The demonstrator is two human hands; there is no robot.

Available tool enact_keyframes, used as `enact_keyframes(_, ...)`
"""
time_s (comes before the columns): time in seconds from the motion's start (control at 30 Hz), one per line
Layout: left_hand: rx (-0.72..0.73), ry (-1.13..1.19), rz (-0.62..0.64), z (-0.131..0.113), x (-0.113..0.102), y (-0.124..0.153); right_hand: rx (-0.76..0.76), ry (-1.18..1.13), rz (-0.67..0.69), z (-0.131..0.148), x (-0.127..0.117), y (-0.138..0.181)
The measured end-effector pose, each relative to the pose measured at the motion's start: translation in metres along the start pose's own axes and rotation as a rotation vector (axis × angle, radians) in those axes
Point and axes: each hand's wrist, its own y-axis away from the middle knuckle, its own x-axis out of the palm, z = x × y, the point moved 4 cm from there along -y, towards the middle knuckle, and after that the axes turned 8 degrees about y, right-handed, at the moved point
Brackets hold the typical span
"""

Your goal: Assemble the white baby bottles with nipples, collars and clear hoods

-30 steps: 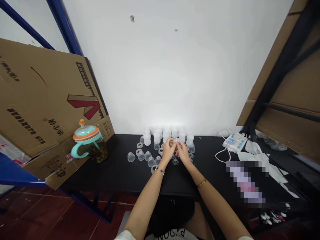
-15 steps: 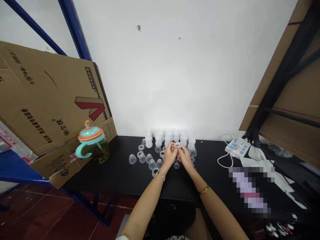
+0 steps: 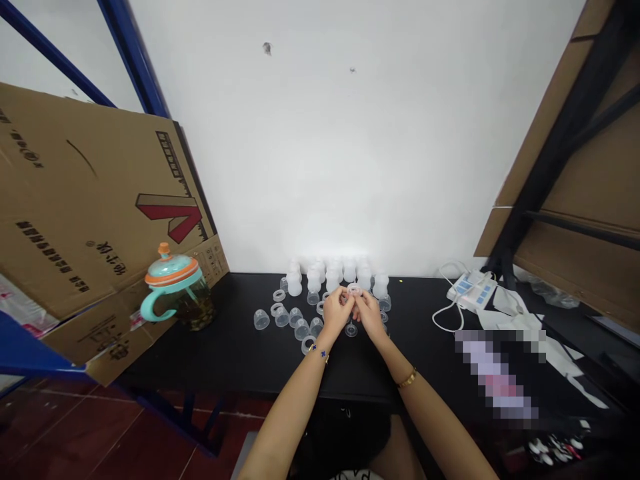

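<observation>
A smooth black tabletop (image 3: 225, 353) meets a white wall (image 3: 350, 167). Left hand (image 3: 337, 311) and right hand (image 3: 367, 313), forearms converging, jointly pinch one translucent ring (image 3: 354, 289). Eight o'clock: five clear domed caps (image 3: 261, 321). Eleven: rounded white bottles (image 3: 295, 285), count obscured. Nine, farther: one teal-handled jug (image 3: 191, 297).

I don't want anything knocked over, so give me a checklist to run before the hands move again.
1. Translucent ring held at the fingertips of left hand and right hand: ok.
2. A hand free: not ok, both are at the ring.
3. Anything seated inside the ring: cannot tell, too small.
4. White bottles standing near the wall: ok.
5. Jug apart from both hands, lid on: ok.
6. White cable clear of both hands: ok.
</observation>
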Motion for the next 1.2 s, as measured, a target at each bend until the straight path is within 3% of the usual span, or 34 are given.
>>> enact_keyframes(0.3,-0.025,0.183,0.005,-0.0009,-0.0009,-0.0023,-0.026,0.020,0.015,0.0000,0.0006,0.0001)
enact_keyframes(0.63,0.025,0.210,0.046,0.0001,0.0002,-0.0012,-0.046,-0.024,-0.012,-0.0020,0.0002,0.0009)
enact_keyframes(1.2,0.019,0.180,0.012,0.0028,0.0004,-0.0024,-0.081,0.044,-0.009,-0.0045,0.0024,-0.0006)
